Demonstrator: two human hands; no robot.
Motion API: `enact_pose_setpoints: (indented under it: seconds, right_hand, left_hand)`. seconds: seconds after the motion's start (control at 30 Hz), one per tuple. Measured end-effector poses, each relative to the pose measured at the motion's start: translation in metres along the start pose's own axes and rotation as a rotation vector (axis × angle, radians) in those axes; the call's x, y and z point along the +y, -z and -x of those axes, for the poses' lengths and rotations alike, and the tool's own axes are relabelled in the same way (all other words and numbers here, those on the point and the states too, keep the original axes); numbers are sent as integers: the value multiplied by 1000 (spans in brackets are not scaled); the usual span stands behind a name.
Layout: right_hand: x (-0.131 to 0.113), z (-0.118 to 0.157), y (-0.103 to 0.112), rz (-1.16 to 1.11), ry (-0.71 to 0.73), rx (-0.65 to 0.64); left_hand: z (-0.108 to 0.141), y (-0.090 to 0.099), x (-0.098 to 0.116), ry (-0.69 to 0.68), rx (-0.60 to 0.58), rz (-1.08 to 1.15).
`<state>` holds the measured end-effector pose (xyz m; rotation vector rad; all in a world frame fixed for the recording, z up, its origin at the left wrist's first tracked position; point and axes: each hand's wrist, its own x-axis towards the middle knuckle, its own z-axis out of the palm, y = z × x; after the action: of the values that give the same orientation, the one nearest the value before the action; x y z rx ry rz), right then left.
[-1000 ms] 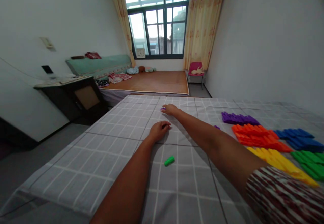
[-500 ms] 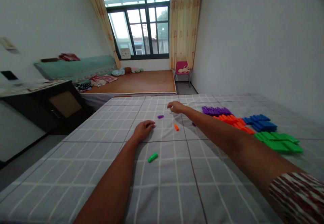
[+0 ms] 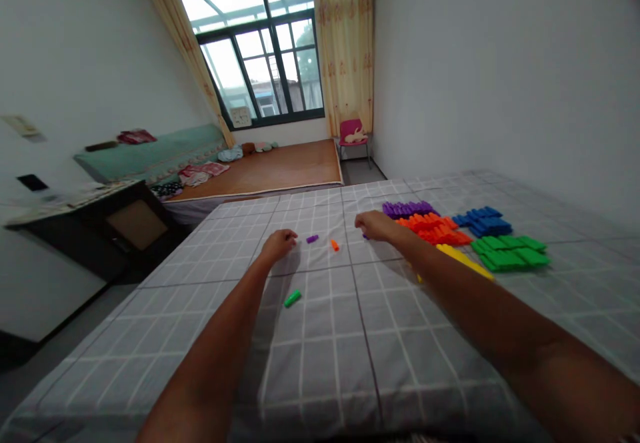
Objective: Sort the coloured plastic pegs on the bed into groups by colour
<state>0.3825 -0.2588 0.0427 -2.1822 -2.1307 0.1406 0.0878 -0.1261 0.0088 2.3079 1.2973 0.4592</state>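
Resting over the checked cloth, my left hand (image 3: 281,243) has its fingers curled together; what they hold, if anything, is too small to make out. A small purple plastic piece (image 3: 313,239) lies just right of its fingertips. My right hand (image 3: 375,223) reaches down with bent, closed fingers. Directly beneath them peeks another purple piece (image 3: 365,236), mostly hidden, and I cannot tell whether it is gripped. Between the hands lies an orange piece (image 3: 335,245). Closer to me is a green piece (image 3: 293,298), left of the middle.
Right of my right hand sit grouped plastic pieces: purple (image 3: 410,209), orange (image 3: 434,228), blue (image 3: 483,221), green (image 3: 510,252) and yellow (image 3: 465,261), partly behind my forearm. Beyond the cloth-covered table (image 3: 320,349) are a bed (image 3: 280,166) and a red chair (image 3: 352,129). A dark cabinet (image 3: 125,219) stands left.
My right hand has drawn back to the right and lower, onto the purple piece. My left hand stays near its place. The view has tilted and shifted, revealing the yellow pieces.
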Motion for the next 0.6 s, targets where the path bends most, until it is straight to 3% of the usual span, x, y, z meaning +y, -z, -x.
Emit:
enact_pose_setpoints:
  seconds: [0.13,0.23,0.33,0.47,0.6]
  right_hand:
    - [-20,20,-26,40,4,-46]
    - [-39,18,-41,49,23,49]
    - [-50,9,-51,11,1,101]
    - [-50,4,-56,-46,40,59]
    - [-49,12,-52,-80,172,-31]
  left_hand:
    - [-26,-10,64,-89,-21,-4]
    - [-39,-38,120,-258,-57,18]
    - [-45,-71,161,-326,-82,12]
    - [-51,-102,186,-341,-135,-47]
    - [-64,-115,196,-337,-188,-143]
